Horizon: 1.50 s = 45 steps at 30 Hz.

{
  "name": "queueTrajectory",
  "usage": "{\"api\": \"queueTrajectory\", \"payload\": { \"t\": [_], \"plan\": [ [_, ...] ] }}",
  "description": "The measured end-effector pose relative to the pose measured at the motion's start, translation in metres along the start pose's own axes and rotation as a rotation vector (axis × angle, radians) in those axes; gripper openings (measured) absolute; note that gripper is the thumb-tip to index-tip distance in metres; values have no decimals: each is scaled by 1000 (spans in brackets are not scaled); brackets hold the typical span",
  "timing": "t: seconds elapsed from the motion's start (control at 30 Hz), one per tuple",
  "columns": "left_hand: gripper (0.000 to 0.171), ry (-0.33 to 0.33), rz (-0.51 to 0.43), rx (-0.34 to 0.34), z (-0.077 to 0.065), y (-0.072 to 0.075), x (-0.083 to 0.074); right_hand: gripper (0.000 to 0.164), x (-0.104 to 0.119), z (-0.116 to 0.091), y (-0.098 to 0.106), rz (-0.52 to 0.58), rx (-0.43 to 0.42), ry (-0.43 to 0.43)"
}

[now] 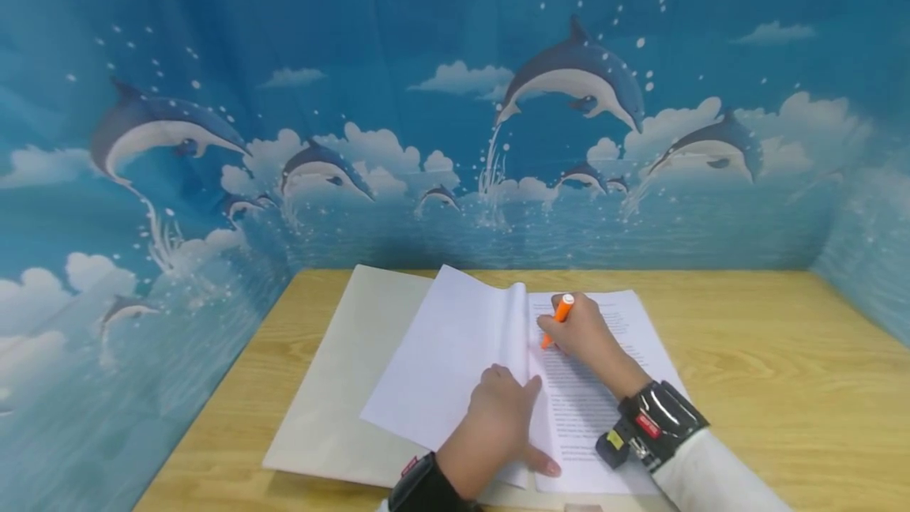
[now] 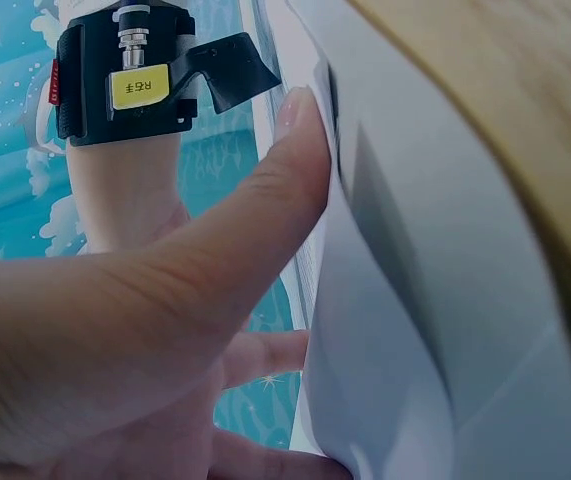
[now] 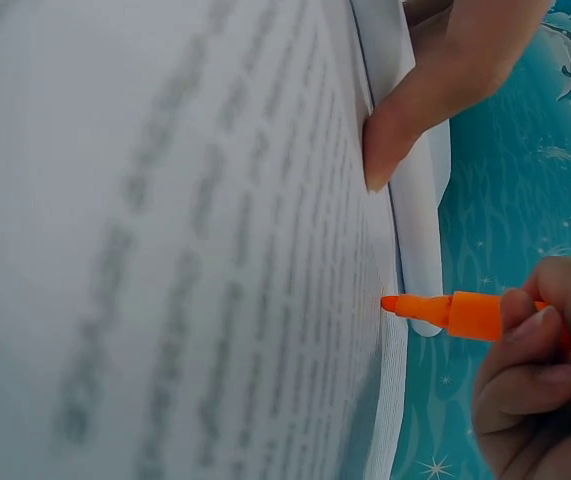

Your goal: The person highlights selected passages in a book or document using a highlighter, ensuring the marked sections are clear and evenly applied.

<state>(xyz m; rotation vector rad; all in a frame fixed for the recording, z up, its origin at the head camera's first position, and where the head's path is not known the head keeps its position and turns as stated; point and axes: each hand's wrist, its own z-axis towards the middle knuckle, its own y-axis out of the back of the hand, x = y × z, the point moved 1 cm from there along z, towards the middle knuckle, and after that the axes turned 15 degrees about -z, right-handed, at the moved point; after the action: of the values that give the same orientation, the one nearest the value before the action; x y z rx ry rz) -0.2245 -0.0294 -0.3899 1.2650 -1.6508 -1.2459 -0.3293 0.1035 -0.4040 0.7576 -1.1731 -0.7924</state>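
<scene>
My right hand (image 1: 584, 334) pinches an orange highlighter (image 1: 564, 310) slanted over a printed page (image 1: 579, 417). In the right wrist view, the uncapped tip of the highlighter (image 3: 475, 316) is right at the lines of text. My left hand (image 1: 498, 417) lies across the fold with its fingers extended. Its fingers rest on a turned-back white sheet (image 1: 441, 354), while the thumb (image 2: 275, 175) presses near the lower inner edge of the printed page. In the left wrist view the paper edges bulge up beside that hand.
Beneath the papers lies a large cream cover (image 1: 334, 385), spread to the left on the wooden table (image 1: 768, 370). A blue curtain with dolphins (image 1: 426, 62) hangs behind the table. A black wrist strap (image 1: 661, 425) carries a small camera.
</scene>
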Motion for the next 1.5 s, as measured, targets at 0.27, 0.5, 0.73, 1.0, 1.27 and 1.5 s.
{"api": "queueTrajectory", "payload": {
  "t": [0.27, 0.5, 0.73, 1.0, 1.27, 1.5],
  "plan": [
    [114, 5, -20, 0, 0, -1, -1, 39, -11, -3, 4, -29, -31, 15],
    [115, 4, -36, -23, -3, 0, 0, 40, -19, -3, 10, -42, -49, 11],
    [115, -10, -98, -30, -5, 0, 2, 41, -29, -5, 16, -75, -83, 9],
    [115, -11, -142, -15, -5, 1, 1, 41, -42, -8, 24, -85, -81, -27],
    [114, -17, -174, -25, -4, -1, 2, 41, -55, -12, 33, -78, -70, -48],
    [116, -3, -202, -12, -3, -1, 1, 40, -70, -14, 40, -88, -48, -77]
  ]
}}
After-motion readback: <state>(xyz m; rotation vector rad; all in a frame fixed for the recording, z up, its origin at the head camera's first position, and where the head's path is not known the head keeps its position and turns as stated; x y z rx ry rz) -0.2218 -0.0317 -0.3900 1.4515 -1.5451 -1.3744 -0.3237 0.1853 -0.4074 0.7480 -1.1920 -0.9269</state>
